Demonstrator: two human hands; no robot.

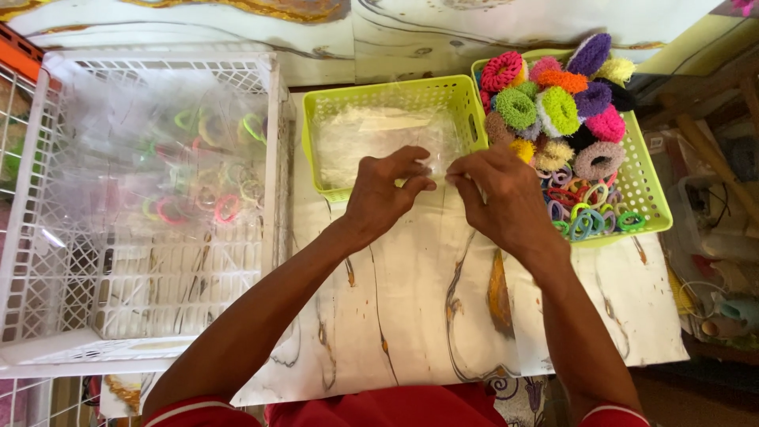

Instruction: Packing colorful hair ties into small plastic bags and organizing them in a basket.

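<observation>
Two hands, my left hand (381,194) and right hand (500,198), pinch one clear plastic bag (439,164) at frame centre, fingertips teasing its mouth apart beside the small green basket (393,96) of bags.

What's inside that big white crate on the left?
The white crate holds clear plastic bags with colourful hair ties showing through. Their number is hidden by the crinkled, overlapping plastic; the crate's near half shows only its lattice floor.

A small home packing workshop: baskets of colourful hair ties (565,111), crate of filled clear bags (158,150), cluttered floor.
</observation>
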